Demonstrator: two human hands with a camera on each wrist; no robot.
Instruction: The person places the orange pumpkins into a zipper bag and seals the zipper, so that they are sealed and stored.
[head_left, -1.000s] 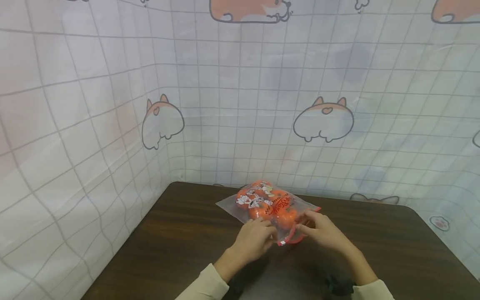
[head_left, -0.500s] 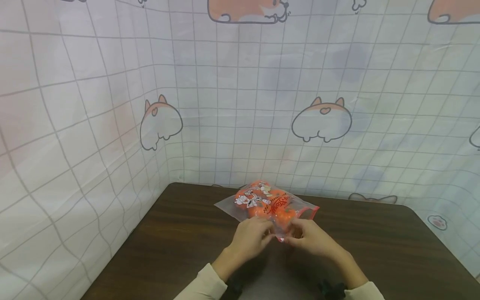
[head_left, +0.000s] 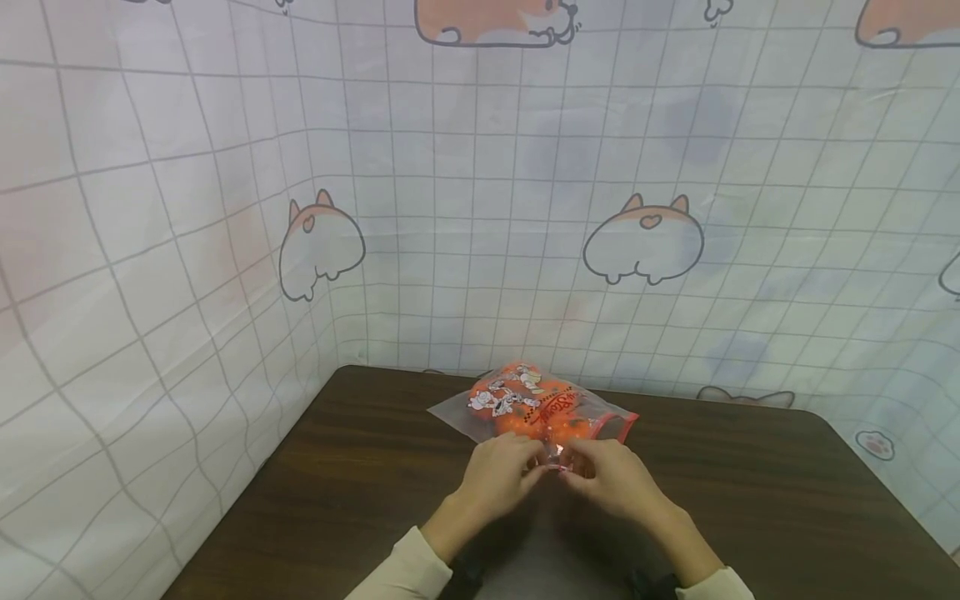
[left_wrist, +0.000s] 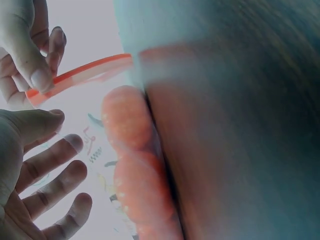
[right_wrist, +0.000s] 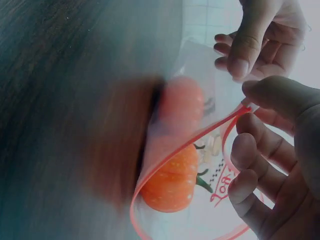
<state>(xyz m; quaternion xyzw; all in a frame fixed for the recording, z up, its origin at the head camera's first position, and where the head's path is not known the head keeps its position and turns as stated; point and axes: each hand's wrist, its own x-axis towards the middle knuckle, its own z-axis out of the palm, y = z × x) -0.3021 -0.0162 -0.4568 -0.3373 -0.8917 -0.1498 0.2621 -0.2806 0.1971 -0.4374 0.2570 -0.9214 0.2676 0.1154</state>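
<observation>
A clear plastic bag [head_left: 592, 408] with a red-edged mouth, cartoon print and red lettering lies at the table's far side. Several small orange toy pumpkins [right_wrist: 172, 180], one with a green stem, are inside it. My right hand [head_left: 618, 479] pinches the red edge [right_wrist: 187, 145] near one corner between thumb and index finger, its other fingers loosely bent. Just left of that corner is my left hand [head_left: 495, 475], thumb tip close to the bag and fingers spread beside it, with no grip visible. The bag's mouth gapes in the right wrist view.
The dark wooden table [head_left: 360, 475] carries the bag near its back edge. A white cloth [head_left: 480, 275] with grid lines and corgi drawings hangs behind and at the left. Pale sleeves [head_left: 412, 567] cover both forearms.
My right hand has moved left along the red edge toward my left hand, so the two hands are now close together. The right part of the red edge is now uncovered.
</observation>
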